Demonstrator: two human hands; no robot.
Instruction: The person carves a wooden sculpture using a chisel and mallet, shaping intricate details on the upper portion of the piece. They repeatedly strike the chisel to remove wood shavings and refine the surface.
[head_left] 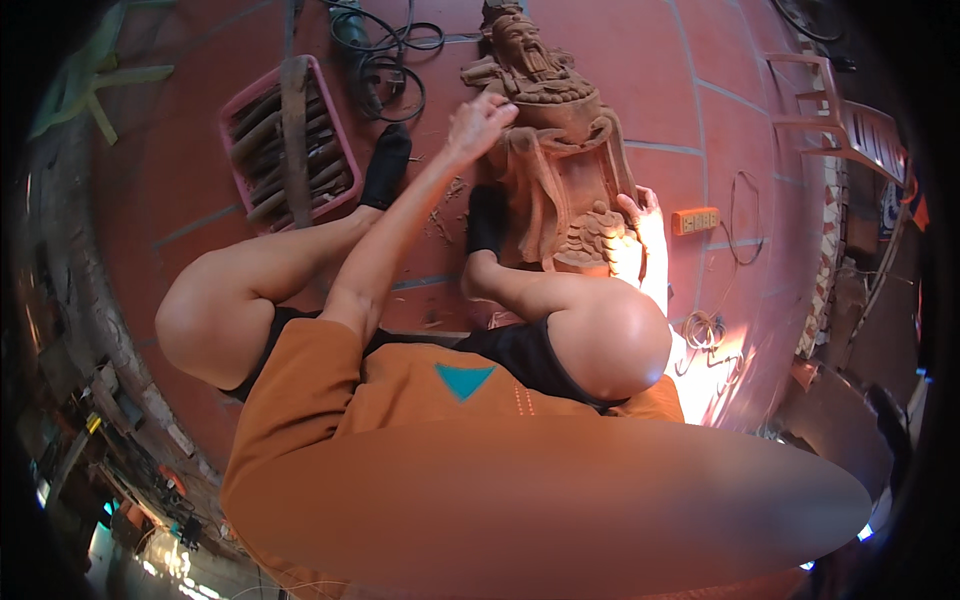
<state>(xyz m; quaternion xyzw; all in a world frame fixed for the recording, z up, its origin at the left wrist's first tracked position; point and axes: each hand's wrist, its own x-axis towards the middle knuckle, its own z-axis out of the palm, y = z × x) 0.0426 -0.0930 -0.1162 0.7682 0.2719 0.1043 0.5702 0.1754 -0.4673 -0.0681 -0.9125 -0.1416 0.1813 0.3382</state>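
Observation:
A brown carved wooden statue (578,185) of a bearded figure in a tall hat lies on the floor in front of me, its head pointing away. My left hand (482,125) is at the left side of its chest, fingers curled together. Whatever may be between those fingers is too small to make out. Along the lower right edge of the statue, my right hand (645,218) grips its side, partly washed out by bright sunlight. The carved cluster of round shapes (597,235) near the base sits beside that hand.
A pink basket (228,105) of carving tools stands left, with a wooden bar (294,140) across it. Beyond lie a green power tool (347,25) and its black cable (405,75). To the right are an orange power strip (695,220), coiled cord (703,330) and a plastic chair (865,130).

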